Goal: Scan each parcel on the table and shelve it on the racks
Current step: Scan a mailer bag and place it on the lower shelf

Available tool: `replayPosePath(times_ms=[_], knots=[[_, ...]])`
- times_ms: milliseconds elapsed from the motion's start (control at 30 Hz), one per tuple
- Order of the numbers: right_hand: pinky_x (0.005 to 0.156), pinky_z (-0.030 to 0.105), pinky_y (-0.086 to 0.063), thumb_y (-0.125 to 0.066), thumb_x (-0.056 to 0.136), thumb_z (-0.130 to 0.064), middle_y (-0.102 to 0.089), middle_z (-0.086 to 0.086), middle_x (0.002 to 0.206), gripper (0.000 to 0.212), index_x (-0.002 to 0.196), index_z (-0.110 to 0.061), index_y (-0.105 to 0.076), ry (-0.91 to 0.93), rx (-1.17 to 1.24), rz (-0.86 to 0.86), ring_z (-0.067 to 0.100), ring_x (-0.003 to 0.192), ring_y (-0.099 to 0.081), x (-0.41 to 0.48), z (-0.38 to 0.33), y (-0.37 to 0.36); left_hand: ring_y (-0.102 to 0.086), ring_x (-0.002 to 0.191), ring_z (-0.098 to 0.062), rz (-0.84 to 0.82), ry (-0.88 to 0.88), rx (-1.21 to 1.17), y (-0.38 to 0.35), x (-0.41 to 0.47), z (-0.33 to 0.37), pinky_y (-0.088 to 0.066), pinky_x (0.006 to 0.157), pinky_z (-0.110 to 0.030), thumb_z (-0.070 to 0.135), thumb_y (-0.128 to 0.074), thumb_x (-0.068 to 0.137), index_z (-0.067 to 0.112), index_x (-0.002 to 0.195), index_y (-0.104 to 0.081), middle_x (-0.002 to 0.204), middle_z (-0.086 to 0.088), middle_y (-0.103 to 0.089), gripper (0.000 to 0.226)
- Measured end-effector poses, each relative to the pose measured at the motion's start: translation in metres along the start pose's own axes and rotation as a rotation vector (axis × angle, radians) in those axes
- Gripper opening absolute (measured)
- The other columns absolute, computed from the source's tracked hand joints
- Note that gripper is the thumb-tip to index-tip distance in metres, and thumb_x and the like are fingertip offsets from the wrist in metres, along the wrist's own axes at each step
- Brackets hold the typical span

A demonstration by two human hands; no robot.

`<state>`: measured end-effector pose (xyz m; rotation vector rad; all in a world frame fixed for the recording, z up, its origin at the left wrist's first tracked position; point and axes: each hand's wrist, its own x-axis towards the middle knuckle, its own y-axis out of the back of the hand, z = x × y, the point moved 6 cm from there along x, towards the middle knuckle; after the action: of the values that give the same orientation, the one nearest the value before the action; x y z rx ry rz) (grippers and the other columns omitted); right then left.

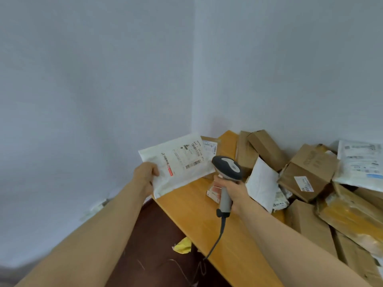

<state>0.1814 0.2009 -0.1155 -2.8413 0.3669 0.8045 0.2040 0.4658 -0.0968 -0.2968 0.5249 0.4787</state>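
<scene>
My left hand (145, 174) grips the near left corner of a flat white mailer parcel (176, 162), held above the table's left end with its printed label and barcodes facing up. My right hand (232, 190) grips the handle of a grey barcode scanner (227, 168). The scanner's head sits just right of the mailer and points toward it. The scanner's cable (219, 235) hangs down over the table's front edge. No racks are in view.
The orange wooden table (199, 208) stands in a corner of grey walls. Several cardboard boxes (308, 172) and white mailers (262, 183) are piled on its right half. A small red-and-white packet (214, 192) lies under the scanner. Yellow scrap (183, 245) lies on the dark floor.
</scene>
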Motion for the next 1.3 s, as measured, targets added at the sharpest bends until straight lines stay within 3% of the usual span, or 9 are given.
replayPosePath(times_ms=[100,233,400,467,567,700,900,1067,1300], knots=[[0.073,0.039,-0.057,-0.082,0.074,-0.017,-0.068,0.011,0.097,0.044,0.112,-0.007,-0.061,-0.007,0.117,-0.011,0.026,0.086,-0.064,-0.002,-0.011,0.000,-0.051,0.079,-0.028,-0.134,0.041,-0.051,-0.005,-0.017,0.001,-0.049,0.065,-0.034,-0.010,-0.037,0.054,0.007,0.076,-0.050,0.077,-0.007,-0.049,0.030],[0.062,0.036,-0.056,-0.085,0.066,-0.005,-0.068,0.013,0.103,0.052,0.111,-0.005,-0.061,0.047,0.223,0.007,0.026,0.078,-0.064,-0.013,-0.024,0.007,-0.060,0.095,-0.037,-0.344,0.048,-0.017,-0.025,-0.042,0.000,-0.058,0.071,-0.044,-0.017,-0.026,0.066,0.002,0.101,-0.056,0.099,-0.015,-0.060,0.049],[0.060,0.032,-0.052,-0.080,0.071,0.004,-0.065,0.010,0.093,0.035,0.099,-0.006,-0.062,0.099,0.223,0.012,0.022,0.073,-0.060,-0.024,-0.037,0.025,-0.058,0.083,-0.028,-0.311,-0.039,0.079,-0.022,-0.055,0.016,-0.050,0.072,-0.036,-0.002,-0.042,0.081,0.007,0.093,-0.060,0.095,-0.012,-0.059,0.024],[0.071,0.038,-0.056,-0.082,0.068,0.001,-0.067,0.012,0.104,0.046,0.110,-0.004,-0.062,0.112,0.208,0.007,0.026,0.086,-0.063,-0.026,-0.040,0.028,-0.062,0.087,-0.025,-0.291,-0.122,0.274,-0.017,-0.056,0.030,-0.052,0.075,-0.033,0.013,-0.064,0.081,0.011,0.097,-0.068,0.100,-0.009,-0.067,0.017],[0.092,0.047,-0.053,-0.084,0.065,-0.003,-0.067,0.013,0.115,0.059,0.120,-0.007,-0.062,0.126,0.181,-0.005,0.032,0.106,-0.062,-0.030,-0.044,0.028,-0.068,0.095,-0.018,-0.366,-0.212,0.700,-0.023,-0.063,0.043,-0.055,0.081,-0.030,0.033,-0.090,0.056,0.016,0.100,-0.071,0.098,-0.002,-0.074,0.050],[0.092,0.049,-0.052,-0.083,0.069,-0.004,-0.065,0.013,0.115,0.057,0.122,-0.007,-0.060,0.151,0.146,-0.001,0.034,0.108,-0.061,-0.037,-0.051,0.031,-0.067,0.090,-0.014,-0.385,-0.297,0.895,-0.031,-0.075,0.056,-0.053,0.067,-0.020,0.019,-0.088,0.066,0.007,0.098,-0.071,0.097,-0.003,-0.072,0.038],[0.095,0.051,-0.051,-0.084,0.068,-0.006,-0.063,0.012,0.120,0.061,0.124,-0.008,-0.058,0.185,0.109,-0.013,0.034,0.111,-0.059,-0.041,-0.055,0.028,-0.068,0.099,-0.018,-0.472,-0.269,1.213,-0.033,-0.084,0.053,-0.054,0.089,-0.032,0.022,-0.088,0.065,0.015,0.092,-0.074,0.098,0.001,-0.074,0.031],[0.096,0.055,-0.049,-0.083,0.069,-0.005,-0.063,0.012,0.120,0.060,0.123,-0.010,-0.059,0.225,0.111,-0.027,0.033,0.111,-0.059,-0.041,-0.058,0.023,-0.068,0.093,-0.013,-0.500,-0.310,1.269,-0.047,-0.099,0.049,-0.053,0.089,-0.031,0.033,-0.091,0.059,0.027,0.093,-0.072,0.094,0.010,-0.074,0.038],[0.054,0.027,-0.051,-0.072,0.084,-0.009,-0.059,0.006,0.070,0.018,0.094,-0.010,-0.057,0.248,0.057,-0.063,0.014,0.059,-0.054,-0.054,-0.065,0.023,-0.065,0.091,-0.017,-0.327,-0.410,0.978,-0.036,-0.090,0.053,-0.052,0.078,-0.028,0.025,-0.088,0.065,0.017,0.095,-0.071,0.096,0.002,-0.070,0.035]])
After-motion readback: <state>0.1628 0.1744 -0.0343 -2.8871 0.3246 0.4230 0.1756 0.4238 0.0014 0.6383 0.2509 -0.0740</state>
